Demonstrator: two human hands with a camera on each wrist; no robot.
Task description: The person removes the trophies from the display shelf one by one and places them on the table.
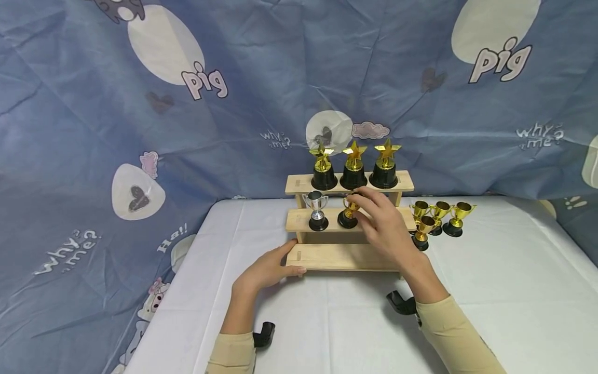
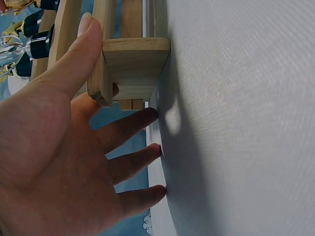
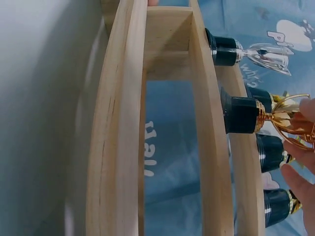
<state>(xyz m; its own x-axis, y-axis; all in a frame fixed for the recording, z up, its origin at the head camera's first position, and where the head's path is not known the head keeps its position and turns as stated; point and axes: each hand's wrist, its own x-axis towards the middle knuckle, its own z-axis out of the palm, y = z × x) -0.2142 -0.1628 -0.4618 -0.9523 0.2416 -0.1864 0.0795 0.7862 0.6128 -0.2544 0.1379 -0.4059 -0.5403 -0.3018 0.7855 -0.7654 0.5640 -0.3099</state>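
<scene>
A three-tier wooden display rack (image 1: 345,257) stands on the white table. At its left end, my left hand (image 1: 266,267) pinches the bottom shelf, thumb (image 2: 78,56) over the board and index finger beneath; the other fingers spread towards the tabletop. My right hand (image 1: 385,228) holds a small gold trophy cup (image 3: 243,114) by its bowl, its black base at the middle shelf. Left of it on that shelf stands a silver trophy cup (image 1: 317,208). Three gold star trophies line the top shelf, the nearest to the left being this star trophy (image 1: 323,176).
Several more gold trophy cups (image 1: 453,221) stand on the table (image 1: 504,291) right of the rack, close to my right forearm. Behind everything hangs a blue printed cloth (image 1: 261,67). Black wrist mounts (image 1: 264,335) stick out from both sleeves.
</scene>
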